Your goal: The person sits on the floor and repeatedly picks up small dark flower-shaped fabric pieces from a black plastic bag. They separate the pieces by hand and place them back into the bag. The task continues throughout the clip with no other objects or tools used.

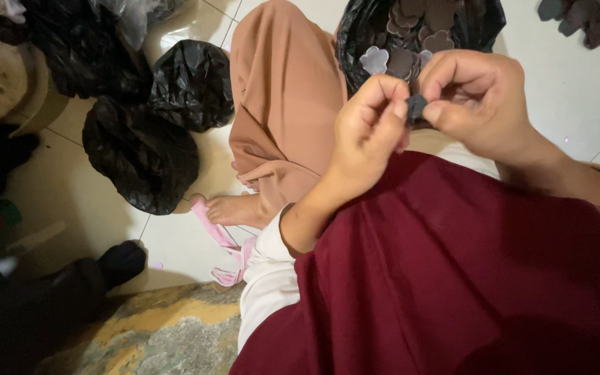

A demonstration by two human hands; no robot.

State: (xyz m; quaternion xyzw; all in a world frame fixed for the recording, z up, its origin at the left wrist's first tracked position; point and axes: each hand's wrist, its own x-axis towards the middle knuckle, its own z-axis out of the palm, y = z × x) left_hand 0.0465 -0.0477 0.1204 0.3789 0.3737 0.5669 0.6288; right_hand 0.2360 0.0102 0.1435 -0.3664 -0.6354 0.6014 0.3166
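Pinching one small dark piece [416,107] between them, left hand [369,132] and right hand [477,101] should grip at the fingertips, close above the bag [355,35].

Home floor workplace: tiled floor [578,90] (glossy), black bags [144,149] of cutouts.

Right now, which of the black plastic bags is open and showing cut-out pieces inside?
The black plastic bag at top centre, behind both hands; it shows grey flower-shaped pieces. The black bags on the left are closed.
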